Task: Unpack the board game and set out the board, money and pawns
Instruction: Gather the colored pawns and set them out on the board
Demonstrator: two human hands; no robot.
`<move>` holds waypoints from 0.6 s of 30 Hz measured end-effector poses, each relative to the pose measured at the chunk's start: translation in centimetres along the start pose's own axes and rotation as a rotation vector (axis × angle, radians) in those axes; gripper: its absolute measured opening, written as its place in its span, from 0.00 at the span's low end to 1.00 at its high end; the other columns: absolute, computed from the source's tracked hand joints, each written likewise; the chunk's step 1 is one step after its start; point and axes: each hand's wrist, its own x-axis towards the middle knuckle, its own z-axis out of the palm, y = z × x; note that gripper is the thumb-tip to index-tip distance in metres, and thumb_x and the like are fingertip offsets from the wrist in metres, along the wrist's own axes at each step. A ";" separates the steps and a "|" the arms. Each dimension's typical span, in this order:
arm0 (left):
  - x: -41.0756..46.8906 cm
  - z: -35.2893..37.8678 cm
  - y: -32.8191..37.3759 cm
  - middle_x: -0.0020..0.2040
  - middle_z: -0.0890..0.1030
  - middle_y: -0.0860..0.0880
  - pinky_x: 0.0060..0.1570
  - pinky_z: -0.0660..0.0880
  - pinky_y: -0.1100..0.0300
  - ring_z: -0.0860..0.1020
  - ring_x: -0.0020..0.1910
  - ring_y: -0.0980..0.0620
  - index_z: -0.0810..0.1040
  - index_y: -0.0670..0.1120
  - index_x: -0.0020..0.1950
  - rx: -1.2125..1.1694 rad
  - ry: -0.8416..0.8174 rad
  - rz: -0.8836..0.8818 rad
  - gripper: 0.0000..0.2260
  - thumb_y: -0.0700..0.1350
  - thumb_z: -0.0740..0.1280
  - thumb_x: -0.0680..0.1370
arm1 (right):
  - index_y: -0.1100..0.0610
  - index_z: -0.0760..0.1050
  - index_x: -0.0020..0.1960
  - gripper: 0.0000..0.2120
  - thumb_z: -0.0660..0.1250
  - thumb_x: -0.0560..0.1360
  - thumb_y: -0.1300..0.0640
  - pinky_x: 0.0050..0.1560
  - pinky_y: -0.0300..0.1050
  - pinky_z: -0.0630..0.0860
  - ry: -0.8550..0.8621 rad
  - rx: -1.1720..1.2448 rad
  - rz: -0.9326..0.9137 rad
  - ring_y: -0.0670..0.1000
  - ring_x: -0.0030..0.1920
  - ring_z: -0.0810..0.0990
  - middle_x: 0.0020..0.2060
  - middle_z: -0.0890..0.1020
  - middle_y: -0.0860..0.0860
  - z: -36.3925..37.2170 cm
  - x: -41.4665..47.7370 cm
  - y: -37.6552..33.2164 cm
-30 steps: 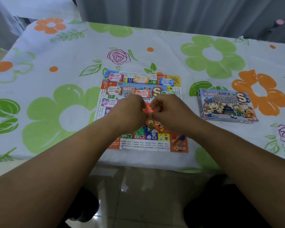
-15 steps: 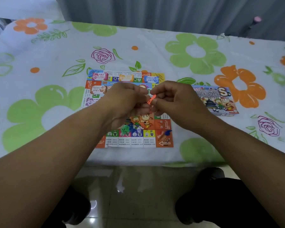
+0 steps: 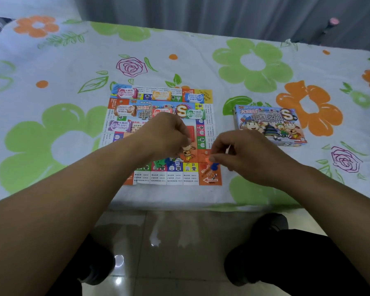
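The person's right hand (image 3: 250, 154) is lowered over the near right corner of the board (image 3: 175, 178), thumb and fingertips pinched on a small orange pawn (image 3: 207, 160) just above the orange arrow square. A blue pawn (image 3: 215, 166) stands right beside it on that square. The left hand (image 3: 169, 135) hovers over the board's middle with fingers curled under; from here I cannot tell whether it holds anything. Below it, on the near edge squares, sit a green pawn (image 3: 158, 163), another blue piece (image 3: 169, 161) and a white die (image 3: 177, 163). Seven small money stacks (image 3: 126, 93) lie in rows across the far half of the open board. The game box (image 3: 269, 124) rests closed-looking on the flowered tablecloth (image 3: 51, 135), well apart to the right. Board and money look set out; placing the remaining pawns seems to be what is left
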 end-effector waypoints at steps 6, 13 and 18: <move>-0.6 -0.8 -0.7 0.41 0.82 0.48 0.50 0.81 0.50 0.80 0.42 0.49 0.80 0.46 0.47 0.214 0.045 0.094 0.01 0.42 0.70 0.78 | 0.50 0.79 0.50 0.04 0.67 0.79 0.51 0.42 0.47 0.74 -0.053 -0.252 -0.049 0.48 0.43 0.76 0.47 0.76 0.46 1.9 -0.9 0.5; -0.5 -1.3 -1.0 0.45 0.82 0.50 0.50 0.80 0.51 0.81 0.47 0.50 0.80 0.46 0.51 0.263 0.081 0.120 0.04 0.44 0.70 0.77 | 0.50 0.80 0.54 0.08 0.65 0.80 0.48 0.46 0.52 0.79 -0.068 -0.321 -0.014 0.52 0.47 0.78 0.50 0.74 0.48 3.1 -0.7 0.6; -0.2 -1.4 -1.2 0.44 0.79 0.52 0.43 0.76 0.58 0.78 0.45 0.52 0.80 0.46 0.52 0.324 0.093 0.131 0.04 0.45 0.70 0.78 | 0.50 0.80 0.57 0.10 0.65 0.80 0.47 0.48 0.51 0.79 -0.088 -0.323 0.009 0.51 0.49 0.79 0.51 0.76 0.49 3.4 -0.4 0.2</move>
